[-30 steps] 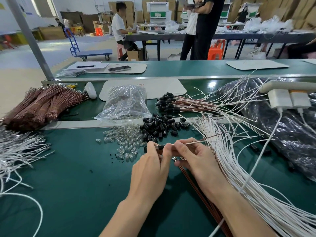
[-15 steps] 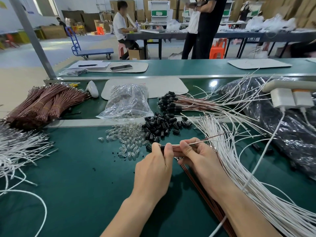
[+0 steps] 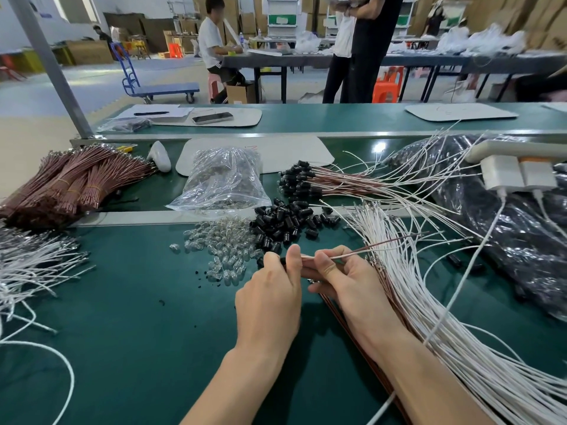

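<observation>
My left hand [image 3: 270, 289] and my right hand [image 3: 343, 277] meet over the green bench. The left pinches a small black cap, mostly hidden behind its thumb and fingers. The right pinches a pair of thin wires [image 3: 368, 248], one white and one brown, that run from the cap up to the right. Just beyond the hands lie a heap of loose black caps [image 3: 285, 222] and a scatter of small clear glass bulbs [image 3: 224, 250]. A thick fan of white wires [image 3: 429, 302] spreads under my right forearm, with brown wires [image 3: 346, 317] beneath it.
Finished black-capped wire assemblies [image 3: 306, 180] lie behind the caps. A clear bag of bulbs [image 3: 224, 179], bundled brown wires [image 3: 67, 185] and loose white wires [image 3: 27, 265] sit left. A black plastic bag [image 3: 506, 240] and white chargers [image 3: 518, 174] are right. People stand behind.
Both hands stay together at the same spot; the left thumb has shifted up over the cap and the wire pair has tilted slightly. The camera has drifted a little.
</observation>
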Motion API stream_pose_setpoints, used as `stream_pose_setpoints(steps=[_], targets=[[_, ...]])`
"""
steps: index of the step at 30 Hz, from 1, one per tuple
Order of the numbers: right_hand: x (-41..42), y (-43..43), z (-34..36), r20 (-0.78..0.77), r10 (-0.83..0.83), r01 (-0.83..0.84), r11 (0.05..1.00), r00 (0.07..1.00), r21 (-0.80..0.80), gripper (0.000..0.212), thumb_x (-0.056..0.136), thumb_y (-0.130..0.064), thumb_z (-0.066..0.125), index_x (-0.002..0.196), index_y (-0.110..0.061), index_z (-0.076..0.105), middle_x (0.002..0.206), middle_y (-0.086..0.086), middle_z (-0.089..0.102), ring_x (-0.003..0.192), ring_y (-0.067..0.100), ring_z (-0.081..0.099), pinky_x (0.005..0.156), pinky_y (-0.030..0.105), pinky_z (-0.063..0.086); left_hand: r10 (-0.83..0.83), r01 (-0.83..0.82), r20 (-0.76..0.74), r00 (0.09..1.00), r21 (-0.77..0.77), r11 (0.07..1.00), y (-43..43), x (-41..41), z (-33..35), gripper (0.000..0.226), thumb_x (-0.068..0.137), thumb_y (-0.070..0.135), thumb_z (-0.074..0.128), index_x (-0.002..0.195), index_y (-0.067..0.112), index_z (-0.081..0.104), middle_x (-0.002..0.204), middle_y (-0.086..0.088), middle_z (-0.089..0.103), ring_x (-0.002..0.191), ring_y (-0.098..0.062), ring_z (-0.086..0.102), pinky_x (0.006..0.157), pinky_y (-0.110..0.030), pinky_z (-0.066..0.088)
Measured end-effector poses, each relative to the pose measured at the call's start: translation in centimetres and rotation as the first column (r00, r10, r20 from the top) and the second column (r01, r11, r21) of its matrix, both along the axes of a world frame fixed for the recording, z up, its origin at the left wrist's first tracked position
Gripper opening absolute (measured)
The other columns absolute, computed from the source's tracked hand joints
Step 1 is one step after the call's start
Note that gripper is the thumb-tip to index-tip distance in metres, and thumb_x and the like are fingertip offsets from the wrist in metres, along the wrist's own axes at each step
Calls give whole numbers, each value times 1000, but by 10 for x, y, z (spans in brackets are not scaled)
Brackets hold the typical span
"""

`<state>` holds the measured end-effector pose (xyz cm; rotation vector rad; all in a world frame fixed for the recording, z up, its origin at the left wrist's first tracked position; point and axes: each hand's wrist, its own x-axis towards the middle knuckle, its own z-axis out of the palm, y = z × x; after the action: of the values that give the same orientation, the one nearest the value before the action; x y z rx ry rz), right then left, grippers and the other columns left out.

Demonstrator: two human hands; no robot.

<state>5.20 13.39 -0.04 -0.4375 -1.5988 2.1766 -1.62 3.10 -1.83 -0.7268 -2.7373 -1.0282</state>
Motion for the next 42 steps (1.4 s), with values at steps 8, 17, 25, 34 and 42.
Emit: stream_pose_setpoints(steps=[8,17,25,34,42], targets=[[-1,1,-3,2,62,-61,996,998,-65,10,102,-13,51,98,-5,53,103,12,78,98,24,75,66,18,56,-28,28,16,999,-30,999,-3,-1,0,69,83,64,-13,84,21,40,66,5,51,75,-27,63,69,-41,44],[-5,1,-3,-79,78,-96,960,994,-262,19,90,-23,60,99,-7,57,108,17,76,99,26,75,69,22,58,-171,128,129,977,289,949,-9,-1,-3,48,95,71,13,88,33,43,67,4,62,64,-13,59,64,-37,45],[-4,1,1,-70,19,-38,959,997,-280,26,81,-21,71,104,-9,68,105,17,76,89,20,75,63,22,57,-375,276,73,924,551,788,-13,-5,-5,11,104,48,49,114,45,51,98,18,68,77,-7,66,65,-20,50],[-2,0,1,-13,-7,6,997,1000,-82,17,90,-8,69,105,-3,64,102,13,77,97,23,75,66,21,58,-234,172,121,965,383,908,-13,-3,-3,41,94,73,26,95,44,54,77,14,68,59,-6,60,53,-26,43],[-3,4,6,-96,-86,63,974,992,-219,24,79,-25,72,98,-11,77,101,14,77,84,18,75,62,20,57,-233,-14,223,947,751,660,-15,-12,11,22,105,31,48,85,25,57,66,2,57,52,-12,47,45,-23,41]])
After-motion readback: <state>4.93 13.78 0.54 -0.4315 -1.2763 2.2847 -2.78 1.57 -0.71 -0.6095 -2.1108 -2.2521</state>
